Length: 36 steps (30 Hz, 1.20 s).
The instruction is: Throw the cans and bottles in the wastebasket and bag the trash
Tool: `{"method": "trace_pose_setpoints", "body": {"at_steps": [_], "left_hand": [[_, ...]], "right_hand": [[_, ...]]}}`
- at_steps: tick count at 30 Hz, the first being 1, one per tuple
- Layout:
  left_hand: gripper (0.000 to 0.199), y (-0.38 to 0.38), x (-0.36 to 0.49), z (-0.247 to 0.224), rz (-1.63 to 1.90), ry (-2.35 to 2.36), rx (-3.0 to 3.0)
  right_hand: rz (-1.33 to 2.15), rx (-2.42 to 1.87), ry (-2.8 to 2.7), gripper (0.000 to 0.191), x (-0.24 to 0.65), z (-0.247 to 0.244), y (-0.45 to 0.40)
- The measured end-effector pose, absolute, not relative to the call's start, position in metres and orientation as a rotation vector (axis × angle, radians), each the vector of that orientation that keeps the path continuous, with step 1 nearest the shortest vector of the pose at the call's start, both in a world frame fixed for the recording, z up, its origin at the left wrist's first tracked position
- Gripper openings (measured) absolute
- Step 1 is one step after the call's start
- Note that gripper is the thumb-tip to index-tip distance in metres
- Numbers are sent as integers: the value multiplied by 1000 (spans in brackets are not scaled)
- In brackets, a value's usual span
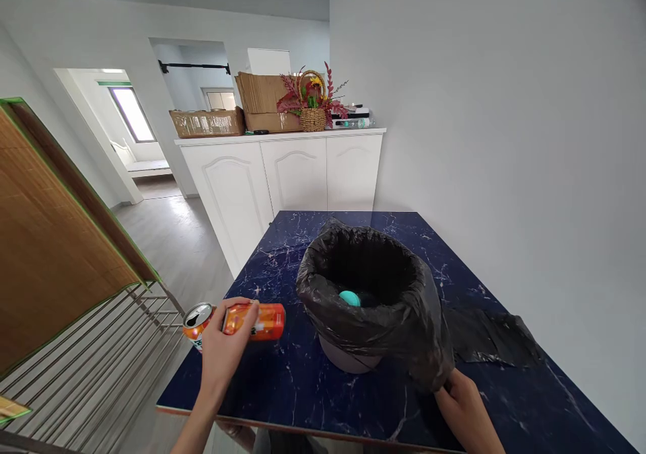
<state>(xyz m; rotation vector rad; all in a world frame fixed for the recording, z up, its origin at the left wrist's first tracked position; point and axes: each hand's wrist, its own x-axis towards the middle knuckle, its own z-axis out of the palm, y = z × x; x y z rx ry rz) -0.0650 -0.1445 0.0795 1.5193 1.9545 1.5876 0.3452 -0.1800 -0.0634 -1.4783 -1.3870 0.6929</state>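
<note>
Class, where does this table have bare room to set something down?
Bare table lies behind the bin, in front of it, and in a narrow strip toward the cans. Crowded: left, with left hand and cans; right, with right hand and black plastic.

Spread beneath the left hand (219, 350) and the right hand (465, 405), and well beyond: a glossy dark-blue surface (267, 387) with white marble-like veins and a reddish-brown edge nearer than both hands. Between the hands, slightly farther out, standing upright: a round pale-grey bin (348, 358), wrapped in a loose black plastic liner (363, 326) folded over its rim and drooping to the right hand. Beyond the right hand, to its right, lying flat and creased: a strip of thin black plastic (497, 338). Gripped sideways in the left hand: an orange metal can (270, 321). Just left of it: an opened orange-and-silver can (198, 315); whether resting or held, impossible to tell.
</note>
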Motion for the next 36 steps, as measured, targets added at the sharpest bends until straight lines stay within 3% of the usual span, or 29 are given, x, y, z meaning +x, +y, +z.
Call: {"method": "trace_pose_setpoints", "body": {"at_steps": [5,10,14,18,22,31,36], "left_hand": [[37,-146,-46,117,2009,1559,925],[29,-145,-4,170,2247,1215,1112],[30,-136,31,204,2073,1223,1542],[32,-117,60,220,1648,1145,1889],[39,-113,69,220,1478,1189,2117],[25,-164,-8,173,2209,1722,1919],[43,-170,-68,134,1951,2290,1972]], "right_hand": [[687,-1465,-1372,33,345,-65,-181],[742,-1466,-1375,39,345,-67,-181],[707,-1462,-1389,40,345,-65,-182],[701,-1470,-1421,39,344,-58,-183],[660,-1431,-1431,34,343,-51,-185],[649,-1419,-1473,31,342,-59,-183],[666,-1448,-1456,36,344,-67,-182]]}}
